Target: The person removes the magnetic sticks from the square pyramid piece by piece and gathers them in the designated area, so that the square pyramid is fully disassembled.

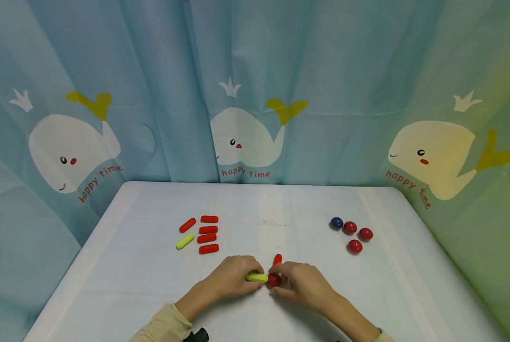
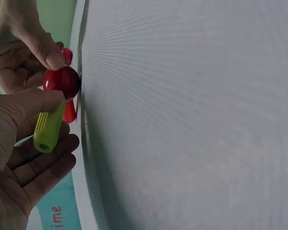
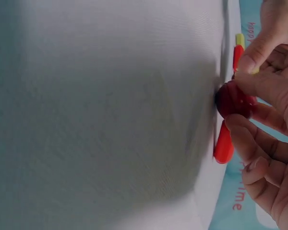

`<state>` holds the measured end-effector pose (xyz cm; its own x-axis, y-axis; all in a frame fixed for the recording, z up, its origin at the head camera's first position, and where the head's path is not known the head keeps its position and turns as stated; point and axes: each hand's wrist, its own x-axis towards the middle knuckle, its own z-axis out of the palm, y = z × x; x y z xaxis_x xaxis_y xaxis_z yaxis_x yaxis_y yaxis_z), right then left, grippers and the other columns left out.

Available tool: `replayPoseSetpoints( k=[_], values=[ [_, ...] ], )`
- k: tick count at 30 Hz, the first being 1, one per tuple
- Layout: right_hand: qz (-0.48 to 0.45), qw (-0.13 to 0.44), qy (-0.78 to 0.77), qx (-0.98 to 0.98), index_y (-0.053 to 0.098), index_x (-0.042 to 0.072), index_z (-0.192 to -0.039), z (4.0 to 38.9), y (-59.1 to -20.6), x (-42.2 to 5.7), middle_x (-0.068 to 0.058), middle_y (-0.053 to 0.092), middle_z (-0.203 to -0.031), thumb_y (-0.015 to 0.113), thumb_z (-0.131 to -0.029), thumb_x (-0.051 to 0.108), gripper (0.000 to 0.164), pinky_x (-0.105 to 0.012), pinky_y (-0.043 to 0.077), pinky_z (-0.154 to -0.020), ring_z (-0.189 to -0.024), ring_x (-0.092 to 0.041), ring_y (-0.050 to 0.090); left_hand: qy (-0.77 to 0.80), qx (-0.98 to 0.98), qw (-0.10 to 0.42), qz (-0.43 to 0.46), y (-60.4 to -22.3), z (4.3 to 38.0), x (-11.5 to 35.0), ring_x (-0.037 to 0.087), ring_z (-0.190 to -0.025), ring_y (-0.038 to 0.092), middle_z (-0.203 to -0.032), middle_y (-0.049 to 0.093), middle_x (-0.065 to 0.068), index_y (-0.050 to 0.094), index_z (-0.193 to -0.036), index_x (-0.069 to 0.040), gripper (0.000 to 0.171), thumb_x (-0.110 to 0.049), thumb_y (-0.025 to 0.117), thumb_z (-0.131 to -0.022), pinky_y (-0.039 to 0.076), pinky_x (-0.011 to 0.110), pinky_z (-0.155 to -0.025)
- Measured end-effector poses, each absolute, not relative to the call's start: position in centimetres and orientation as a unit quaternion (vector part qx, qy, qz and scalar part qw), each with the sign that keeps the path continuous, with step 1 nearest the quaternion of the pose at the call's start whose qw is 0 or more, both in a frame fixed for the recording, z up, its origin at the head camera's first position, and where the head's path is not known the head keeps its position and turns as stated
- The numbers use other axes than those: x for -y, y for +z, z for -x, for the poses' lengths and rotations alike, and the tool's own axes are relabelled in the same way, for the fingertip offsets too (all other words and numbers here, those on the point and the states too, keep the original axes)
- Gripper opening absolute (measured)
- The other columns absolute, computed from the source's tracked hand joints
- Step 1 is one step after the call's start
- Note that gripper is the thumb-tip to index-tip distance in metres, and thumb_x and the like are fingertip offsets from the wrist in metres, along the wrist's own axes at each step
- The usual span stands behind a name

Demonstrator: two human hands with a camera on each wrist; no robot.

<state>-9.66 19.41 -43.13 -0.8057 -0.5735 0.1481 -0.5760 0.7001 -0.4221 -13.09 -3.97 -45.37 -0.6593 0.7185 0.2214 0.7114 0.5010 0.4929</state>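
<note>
Near the front middle of the table, my left hand (image 1: 235,275) pinches a yellow-green ribbed stick (image 1: 258,277) between thumb and fingers. My right hand (image 1: 304,284) grips a glossy dark red ball (image 1: 274,280) with thumb and fingertips. One end of the stick meets the ball's left side; whether it sits inside a hole is hidden. In the left wrist view, the stick's (image 2: 49,130) free end shows a dark hole. A red stick (image 1: 277,259) lies just beyond the ball, partly covered by right fingers; I cannot tell if it joins the ball (image 3: 234,99).
Several red sticks (image 1: 208,230) and one yellow-green stick (image 1: 185,241) lie at the back left of the white table (image 1: 122,270). At the back right are three red balls (image 1: 355,246) and a blue ball (image 1: 336,223). A whale-print curtain (image 1: 174,95) hangs behind.
</note>
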Motion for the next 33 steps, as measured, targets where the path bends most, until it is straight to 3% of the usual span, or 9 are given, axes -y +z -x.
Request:
replayPoseSetpoints(
  k=[10, 19, 25, 29, 33],
  values=[
    [-0.273, -0.020, 0.222, 0.936, 0.069, 0.019, -0.097, 9.7, -43.1, -19.4, 0.016, 0.050, -0.067, 0.081, -0.079, 0.019, 0.021, -0.020, 0.037, -0.054, -0.059, 0.003, 0.042, 0.257, -0.867, -0.019, -0.427, -45.2, 12.7, 5.0, -0.003, -0.065, 0.042, -0.078, 0.059, -0.010, 0.075, -0.093, -0.012, 0.009, -0.019, 0.077, -0.088, 0.034, 0.011, -0.058],
    [-0.226, -0.024, 0.222, 0.948, 0.070, 0.019, -0.098, 9.6, -42.8, -21.8, 0.016, 0.049, -0.065, 0.080, -0.080, 0.017, 0.021, -0.021, 0.037, -0.054, -0.058, 0.002, 0.042, 0.257, -0.909, -0.091, -0.316, -44.4, 13.1, 9.9, -0.001, -0.066, 0.048, -0.078, 0.065, -0.011, 0.076, -0.093, -0.016, 0.013, -0.019, 0.085, -0.083, 0.043, 0.020, -0.059],
    [-0.221, -0.027, 0.214, 0.951, 0.071, 0.017, -0.100, 9.7, -42.8, -21.5, 0.013, 0.049, -0.066, 0.082, -0.080, 0.018, 0.023, -0.021, 0.036, -0.054, -0.058, 0.001, 0.041, 0.212, -0.929, -0.088, -0.288, -44.7, 13.7, 11.5, 0.001, -0.066, 0.051, -0.084, 0.070, -0.010, 0.076, -0.097, -0.016, 0.017, -0.021, 0.085, -0.084, 0.045, 0.024, -0.060],
    [-0.219, -0.034, 0.213, 0.952, 0.071, 0.018, -0.100, 9.6, -42.8, -21.5, 0.012, 0.049, -0.067, 0.082, -0.080, 0.017, 0.023, -0.021, 0.036, -0.054, -0.059, 0.001, 0.041, 0.196, -0.942, -0.080, -0.262, -45.0, 14.0, 12.4, 0.001, -0.065, 0.050, -0.080, 0.069, -0.012, 0.077, -0.097, -0.016, 0.019, -0.022, 0.086, -0.082, 0.056, 0.039, -0.082],
    [-0.220, -0.033, 0.218, 0.950, 0.071, 0.018, -0.100, 9.6, -42.8, -21.5, 0.012, 0.049, -0.067, 0.082, -0.080, 0.016, 0.023, -0.021, 0.037, -0.054, -0.058, 0.001, 0.041, 0.189, -0.945, -0.074, -0.256, -45.3, 14.2, 12.9, 0.000, -0.064, 0.048, -0.075, 0.065, -0.013, 0.076, -0.095, -0.016, 0.019, -0.022, 0.087, -0.081, 0.051, 0.056, -0.099]
  ],
)
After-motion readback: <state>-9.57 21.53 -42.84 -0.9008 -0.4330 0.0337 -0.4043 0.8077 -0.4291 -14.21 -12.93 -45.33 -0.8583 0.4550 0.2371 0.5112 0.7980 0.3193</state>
